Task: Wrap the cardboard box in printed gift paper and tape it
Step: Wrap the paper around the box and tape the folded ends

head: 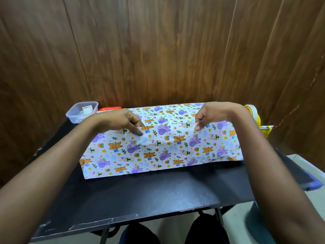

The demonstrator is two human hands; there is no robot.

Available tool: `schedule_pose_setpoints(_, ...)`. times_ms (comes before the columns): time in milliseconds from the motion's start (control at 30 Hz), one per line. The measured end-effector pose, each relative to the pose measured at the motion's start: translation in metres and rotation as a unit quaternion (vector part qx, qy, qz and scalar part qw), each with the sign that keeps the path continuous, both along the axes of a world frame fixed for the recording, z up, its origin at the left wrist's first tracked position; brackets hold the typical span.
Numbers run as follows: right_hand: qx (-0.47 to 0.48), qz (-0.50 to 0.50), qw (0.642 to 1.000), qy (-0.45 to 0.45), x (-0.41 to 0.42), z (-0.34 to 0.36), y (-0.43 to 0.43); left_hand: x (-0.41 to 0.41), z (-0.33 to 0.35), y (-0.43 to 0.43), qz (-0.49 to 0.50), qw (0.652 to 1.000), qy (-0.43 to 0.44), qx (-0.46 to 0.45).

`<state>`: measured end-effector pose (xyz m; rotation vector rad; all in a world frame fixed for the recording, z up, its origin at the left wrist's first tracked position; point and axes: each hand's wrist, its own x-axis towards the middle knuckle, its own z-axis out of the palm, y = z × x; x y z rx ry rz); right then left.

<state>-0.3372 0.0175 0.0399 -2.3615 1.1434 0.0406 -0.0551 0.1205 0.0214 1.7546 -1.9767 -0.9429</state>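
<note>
Both hands (121, 120) (213, 114) pinching gift paper's (158, 152) raised near edge.

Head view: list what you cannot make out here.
- Cardboard box: hidden under the gift paper in the head view.
- Tape dispenser: mostly behind the right hand and wrist.
- Clear tub: contents too small and blurred to name.
- Orange item: mostly behind the left hand and forearm.
- Purple-edged object: partly behind the right forearm.

Two bare forearms, no sleeves visible, dark trousers (207, 229) at knees
</note>
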Motion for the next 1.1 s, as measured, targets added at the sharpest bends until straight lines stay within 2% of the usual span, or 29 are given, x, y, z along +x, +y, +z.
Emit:
schedule_pose_setpoints(133, 0.043, -0.030, 0.997, -0.063, -0.013, -0.003, -0.010, 0.005, -0.006, -0.005, 0.009, 1.000, 0.019, 0.014)
schedule_pose_setpoints(267, 0.051, -0.040, 0.995, -0.077, -0.016, -0.014, -0.020, 0.007, -0.005, -0.010, -0.004, 0.998, 0.036, 0.046)
schedule_pose_setpoints(433, 0.048, -0.040, 0.998, -0.024, -0.030, -0.010, -0.024, 0.011, -0.003, -0.019, -0.033, 0.995, 0.030, 0.088)
schedule_pose_setpoints(500, 0.050, -0.055, 0.997, -0.033, -0.041, -0.007, -0.026, 0.013, -0.003, -0.021, -0.025, 0.994, 0.037, 0.100)
schedule_pose_setpoints(600, 0.068, -0.065, 0.992, -0.086, -0.051, -0.010, -0.029, 0.018, -0.001, -0.019, -0.039, 0.992, -0.015, 0.115)
schedule_pose_setpoints(733, 0.069, -0.064, 0.991, -0.091, -0.051, -0.012, -0.031, 0.030, 0.007, -0.006, -0.046, 0.985, -0.104, 0.129)
schedule_pose_setpoints(900, 0.074, -0.065, 0.991, -0.085, -0.054, -0.011, -0.037, 0.040, 0.005, 0.006, -0.013, 0.994, -0.067, 0.086)
schedule_pose_setpoints(1100, 0.060, -0.066, 0.992, -0.087, -0.049, -0.020, -0.044, 0.043, -0.001, 0.001, 0.002, 0.993, -0.078, 0.092)
